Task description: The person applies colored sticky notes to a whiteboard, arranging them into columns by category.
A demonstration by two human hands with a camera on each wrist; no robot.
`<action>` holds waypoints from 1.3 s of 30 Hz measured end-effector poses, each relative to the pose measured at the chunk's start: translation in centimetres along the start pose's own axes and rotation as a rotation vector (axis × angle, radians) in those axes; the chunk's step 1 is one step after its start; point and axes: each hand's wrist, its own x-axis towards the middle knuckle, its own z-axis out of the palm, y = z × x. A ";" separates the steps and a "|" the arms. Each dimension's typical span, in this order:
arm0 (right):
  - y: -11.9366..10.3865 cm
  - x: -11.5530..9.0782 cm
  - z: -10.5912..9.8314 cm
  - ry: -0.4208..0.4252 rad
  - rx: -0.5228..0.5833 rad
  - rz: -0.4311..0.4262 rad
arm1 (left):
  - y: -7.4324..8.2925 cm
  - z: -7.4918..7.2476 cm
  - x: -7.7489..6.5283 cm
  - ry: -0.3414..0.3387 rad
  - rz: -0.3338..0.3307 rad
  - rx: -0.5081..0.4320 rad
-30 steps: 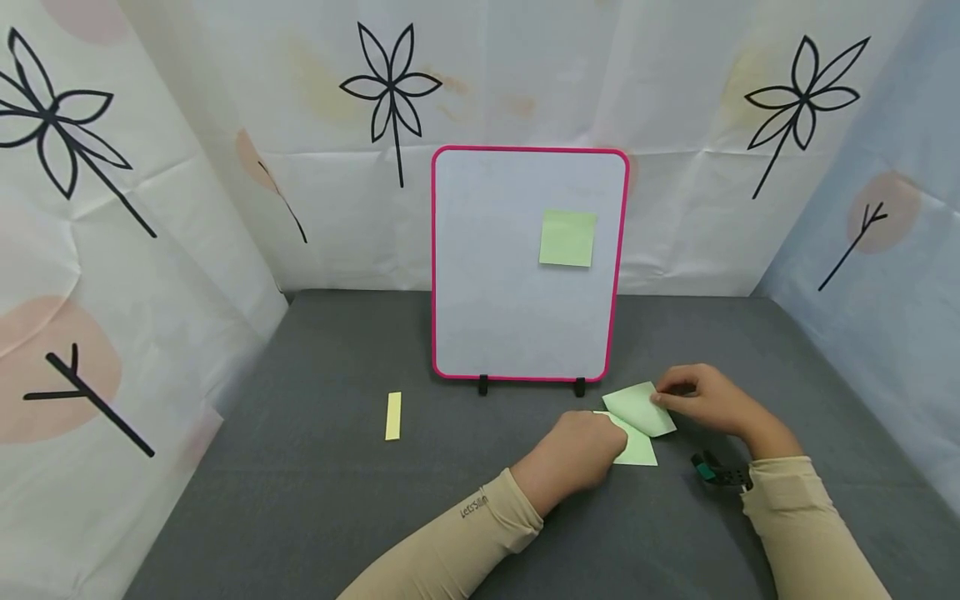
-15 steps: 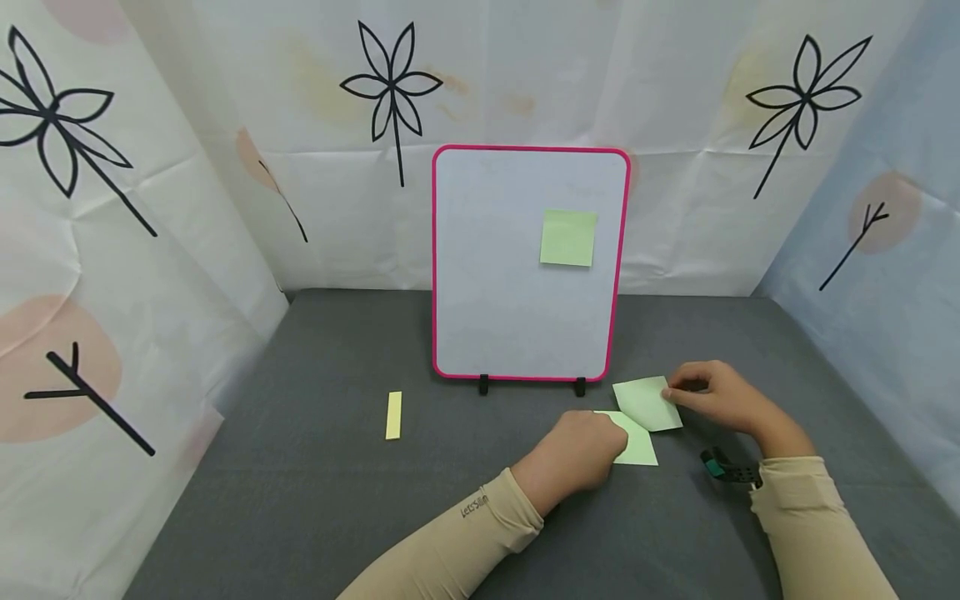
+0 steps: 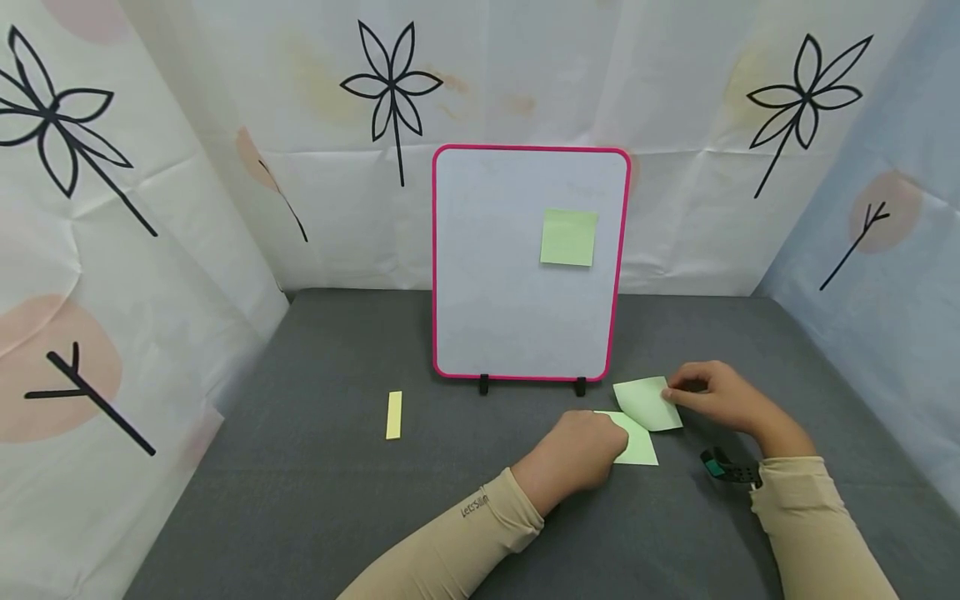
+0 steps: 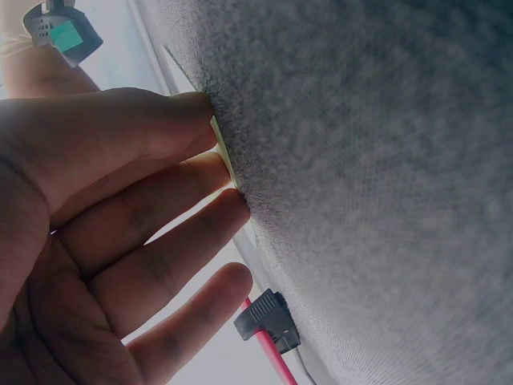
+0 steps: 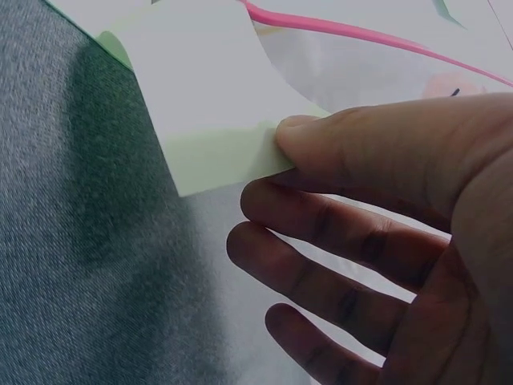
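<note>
Presently, right hand [image 3: 731,407] pinches raised green note [image 3: 645,404] by its edge, squarish, sloping leftward from fingertips, left hand [image 3: 577,450] grip unclear.

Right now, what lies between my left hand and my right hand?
In the head view, a flat green sticky note, partly covered by your left hand, then a raised green sticky note, pinched by your right hand.

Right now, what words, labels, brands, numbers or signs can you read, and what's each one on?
"Let'sSlim", on the left sleeve; small, its last letters slightly blurred.
No other readable text: none shows on the whiteboard, its green sticky note, the lifted sticky note or the yellow strip.
</note>
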 end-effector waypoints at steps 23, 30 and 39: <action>-1.9 1.3 2.4 -0.107 0.088 -0.117 | -0.2 -0.1 -0.1 -0.017 0.011 -0.013; -1.9 1.2 2.4 -0.120 0.099 -0.095 | -0.1 0.0 -0.2 0.015 0.011 0.006; -0.6 0.6 1.2 -0.031 0.044 -0.059 | -0.1 0.4 -0.3 0.077 0.015 0.037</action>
